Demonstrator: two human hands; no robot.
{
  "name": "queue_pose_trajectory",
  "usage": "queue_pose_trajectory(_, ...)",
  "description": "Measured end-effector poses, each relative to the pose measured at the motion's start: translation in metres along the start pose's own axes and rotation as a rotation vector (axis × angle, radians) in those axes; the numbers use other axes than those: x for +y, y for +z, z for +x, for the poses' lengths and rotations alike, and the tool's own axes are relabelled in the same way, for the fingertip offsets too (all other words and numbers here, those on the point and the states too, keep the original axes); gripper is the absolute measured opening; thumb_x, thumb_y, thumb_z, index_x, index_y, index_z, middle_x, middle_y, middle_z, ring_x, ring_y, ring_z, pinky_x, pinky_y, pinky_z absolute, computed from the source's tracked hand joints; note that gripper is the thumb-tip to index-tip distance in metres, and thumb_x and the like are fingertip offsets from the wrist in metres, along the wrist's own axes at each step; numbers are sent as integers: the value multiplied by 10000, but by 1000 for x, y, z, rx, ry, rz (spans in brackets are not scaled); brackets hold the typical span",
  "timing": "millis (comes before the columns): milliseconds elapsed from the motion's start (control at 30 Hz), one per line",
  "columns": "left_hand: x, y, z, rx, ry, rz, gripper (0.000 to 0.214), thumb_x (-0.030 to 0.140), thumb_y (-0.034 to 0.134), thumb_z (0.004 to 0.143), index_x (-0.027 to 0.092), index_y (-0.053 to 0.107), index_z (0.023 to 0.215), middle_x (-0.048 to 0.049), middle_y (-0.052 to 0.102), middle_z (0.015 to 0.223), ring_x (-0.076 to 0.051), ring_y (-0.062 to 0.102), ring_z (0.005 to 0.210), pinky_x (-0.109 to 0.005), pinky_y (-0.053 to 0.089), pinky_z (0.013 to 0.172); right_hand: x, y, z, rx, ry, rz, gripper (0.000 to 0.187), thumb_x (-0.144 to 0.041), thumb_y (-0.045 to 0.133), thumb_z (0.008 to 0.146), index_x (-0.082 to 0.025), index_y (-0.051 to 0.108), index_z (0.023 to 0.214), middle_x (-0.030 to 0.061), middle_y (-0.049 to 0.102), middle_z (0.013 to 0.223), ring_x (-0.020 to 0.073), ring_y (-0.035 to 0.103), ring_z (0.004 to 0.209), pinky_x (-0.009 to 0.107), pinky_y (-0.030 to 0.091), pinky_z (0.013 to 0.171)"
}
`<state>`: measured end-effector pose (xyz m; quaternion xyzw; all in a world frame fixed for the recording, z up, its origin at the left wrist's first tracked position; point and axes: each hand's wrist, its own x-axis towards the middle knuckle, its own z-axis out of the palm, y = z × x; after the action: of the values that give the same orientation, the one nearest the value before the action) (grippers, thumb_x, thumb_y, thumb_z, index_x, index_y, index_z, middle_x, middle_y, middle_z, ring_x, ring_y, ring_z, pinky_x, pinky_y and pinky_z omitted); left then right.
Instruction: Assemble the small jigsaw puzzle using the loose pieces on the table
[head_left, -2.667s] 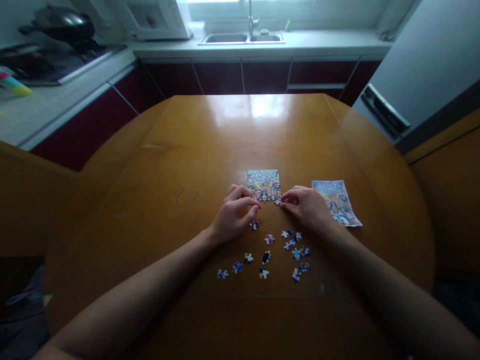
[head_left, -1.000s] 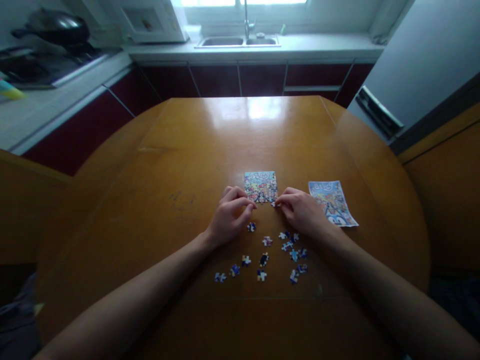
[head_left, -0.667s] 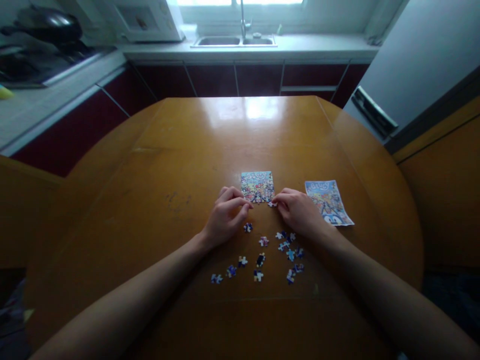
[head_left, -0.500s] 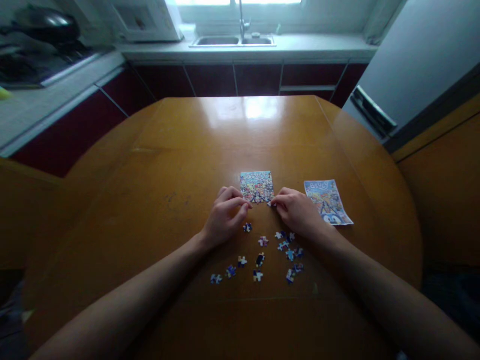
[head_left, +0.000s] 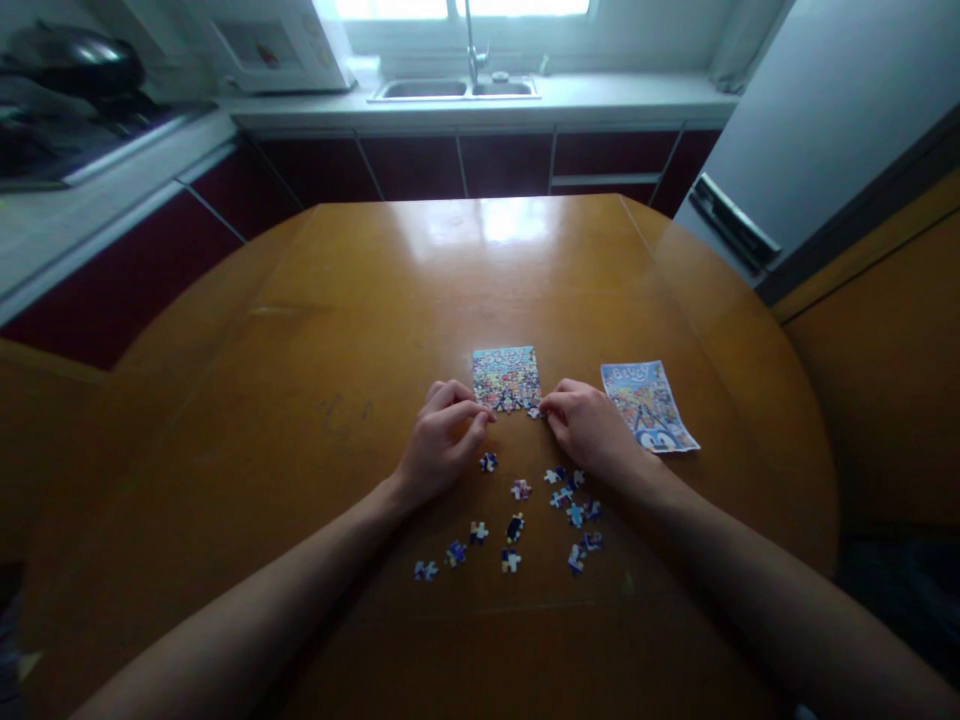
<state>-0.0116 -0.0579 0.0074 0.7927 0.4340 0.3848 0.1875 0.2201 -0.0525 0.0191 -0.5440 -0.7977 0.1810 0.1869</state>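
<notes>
A partly assembled jigsaw puzzle [head_left: 506, 375] lies flat on the wooden table, its near edge jagged. My left hand [head_left: 446, 440] rests at the puzzle's lower left corner, index finger reaching along the edge and thumb a little apart from it. At the lower right corner, the closed fingertips of my right hand [head_left: 589, 425] hold a small puzzle piece [head_left: 534, 412] against the edge. Whether that piece is locked in, I cannot tell. Several loose pieces lie nearer me, among them a dark one [head_left: 515, 527], a blue one [head_left: 575, 515] and one [head_left: 489, 462] beside my left thumb.
A printed picture sheet [head_left: 649, 405] lies right of my right hand, partly under the wrist. The wooden table [head_left: 360, 300] stretches toward a counter with a sink [head_left: 427, 90]. A stove with a dark pan [head_left: 79, 65] stands left, a fridge [head_left: 810, 120] right.
The whole view has shifted slightly, so everything sits a bit lower and further left. Both hands keep their places at the puzzle's corners, with only slight finger movement.
</notes>
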Motion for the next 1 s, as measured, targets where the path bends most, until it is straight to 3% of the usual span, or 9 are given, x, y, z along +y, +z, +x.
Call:
queue_pose_trajectory(400, -3, 1, -1, 7, -10, -13, 171, 195, 567, 936, 191, 696, 825, -34, 550, 844, -183, 514, 859, -348, 439, 776, -2, 1, -2, 50, 49, -17, 237, -172, 505, 924, -177, 737, 876, 88, 701, 896, 191, 613, 794, 323, 434, 725)
queue_pose_trajectory(1000, 0, 0, 0, -4, -29, 0, 185, 205, 554, 940, 187, 685, 811, -33, 545, 835, -181, 515, 849, -352, 438, 779, -6, -1, -4, -19, -30, -70, 255, -170, 504, 941, -198, 756, 916, 85, 679, 920, 186, 588, 797, 326, 421, 730)
